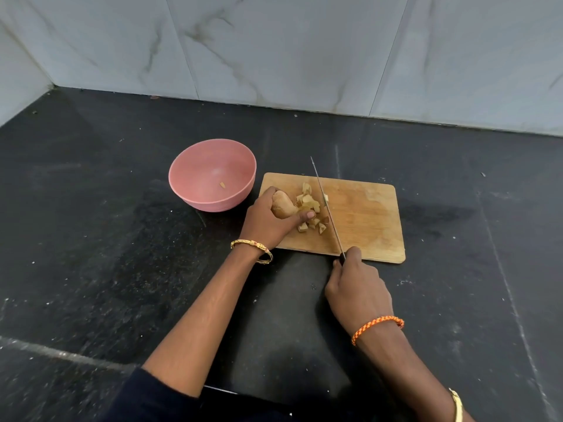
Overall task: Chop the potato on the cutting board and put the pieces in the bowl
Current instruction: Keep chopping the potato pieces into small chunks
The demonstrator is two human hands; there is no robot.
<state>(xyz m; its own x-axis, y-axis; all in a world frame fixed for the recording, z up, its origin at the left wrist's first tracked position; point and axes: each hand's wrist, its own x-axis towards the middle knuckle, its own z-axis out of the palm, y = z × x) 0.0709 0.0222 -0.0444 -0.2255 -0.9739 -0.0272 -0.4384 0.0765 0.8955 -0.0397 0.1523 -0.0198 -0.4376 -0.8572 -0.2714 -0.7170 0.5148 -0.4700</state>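
Observation:
A wooden cutting board (365,214) lies on the black counter. My left hand (268,220) grips the uncut part of a potato (281,204) at the board's left edge. Several chopped potato pieces (310,208) lie in a heap just right of that hand. My right hand (359,287) holds the handle of a knife (327,208), whose long blade lies across the board right beside the pieces, tip pointing away from me. A pink bowl (195,166) stands left of the board with one small potato piece (222,184) inside.
The black stone counter (122,239) stretches wide on both sides. A marble-tiled wall (274,50) closes the back and the left corner. A dark sleeve (146,400) covers my left upper arm near the counter's front edge.

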